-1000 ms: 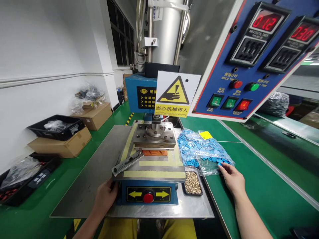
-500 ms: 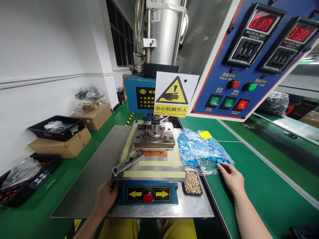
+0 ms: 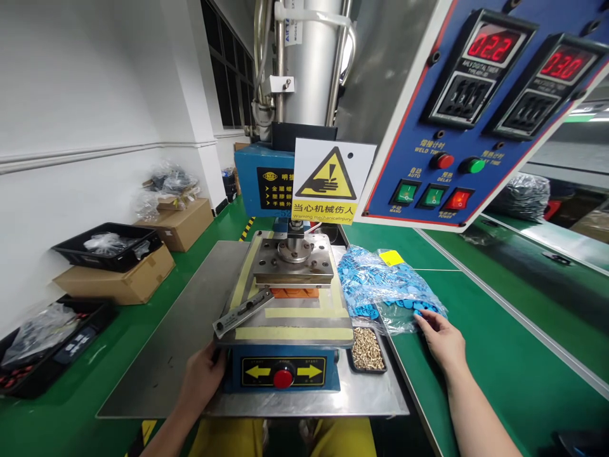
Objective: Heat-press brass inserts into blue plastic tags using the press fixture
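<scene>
My left hand point(image 3: 202, 376) is against the left side of the blue press base point(image 3: 228, 374), just below the plate's corner. Its fingers are curled, and their tips are hidden by the base. On the right, my right hand point(image 3: 443, 343) pinches a small blue plastic piece point(image 3: 417, 313) at the mouth of a clear bag point(image 3: 394, 285) full of such pieces. The press's metal head point(image 3: 294, 260) sits low over an orange block point(image 3: 295, 293) on the taped plate point(image 3: 295, 333). A metal bar point(image 3: 243, 313) lies aslant on the plate's left side.
A black tray of small brass parts point(image 3: 367, 350) stands right of the base. A red button point(image 3: 283, 379) is on the front panel. The control box point(image 3: 438, 127) overhangs the upper right, beside a warning sign point(image 3: 333, 181). Black crates point(image 3: 104, 244) and cartons point(image 3: 183, 222) stand left.
The left timer display has gone from 0.13-like digits to 02.2. Both hands stay where they were; the view has shifted very slightly.
</scene>
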`<state>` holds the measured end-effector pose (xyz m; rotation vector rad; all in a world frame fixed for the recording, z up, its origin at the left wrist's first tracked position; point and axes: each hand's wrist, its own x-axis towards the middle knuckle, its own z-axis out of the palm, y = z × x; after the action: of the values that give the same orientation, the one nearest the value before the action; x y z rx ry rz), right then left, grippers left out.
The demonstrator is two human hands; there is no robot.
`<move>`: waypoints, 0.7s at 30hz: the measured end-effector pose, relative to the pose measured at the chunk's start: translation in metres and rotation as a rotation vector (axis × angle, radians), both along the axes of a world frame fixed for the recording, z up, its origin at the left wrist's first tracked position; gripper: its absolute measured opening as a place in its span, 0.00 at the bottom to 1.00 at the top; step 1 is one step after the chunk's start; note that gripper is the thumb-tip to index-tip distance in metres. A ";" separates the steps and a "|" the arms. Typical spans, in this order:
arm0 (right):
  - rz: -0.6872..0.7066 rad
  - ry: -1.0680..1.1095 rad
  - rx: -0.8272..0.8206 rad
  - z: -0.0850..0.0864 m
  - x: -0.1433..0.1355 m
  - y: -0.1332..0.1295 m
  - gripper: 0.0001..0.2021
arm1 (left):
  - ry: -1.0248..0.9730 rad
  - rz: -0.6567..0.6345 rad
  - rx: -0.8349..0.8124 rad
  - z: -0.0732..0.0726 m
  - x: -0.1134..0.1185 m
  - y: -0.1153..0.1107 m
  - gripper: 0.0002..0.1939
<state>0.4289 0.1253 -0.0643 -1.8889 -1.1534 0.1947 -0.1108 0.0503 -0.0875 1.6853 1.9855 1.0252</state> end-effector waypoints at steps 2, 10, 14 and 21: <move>-0.004 0.007 -0.013 0.000 0.000 0.000 0.24 | 0.004 -0.002 0.002 0.001 0.000 0.000 0.15; -0.010 0.040 -0.040 0.002 -0.002 0.000 0.25 | 0.011 -0.010 -0.030 0.000 -0.001 0.001 0.15; -0.004 0.028 -0.034 0.000 -0.001 0.000 0.24 | 0.029 0.000 -0.004 -0.001 -0.001 0.001 0.14; 0.002 0.019 0.006 -0.002 0.001 0.001 0.24 | 0.021 0.000 -0.004 -0.001 -0.001 -0.001 0.14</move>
<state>0.4298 0.1265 -0.0662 -1.8770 -1.1426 0.2098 -0.1121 0.0497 -0.0883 1.7002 1.9997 1.0072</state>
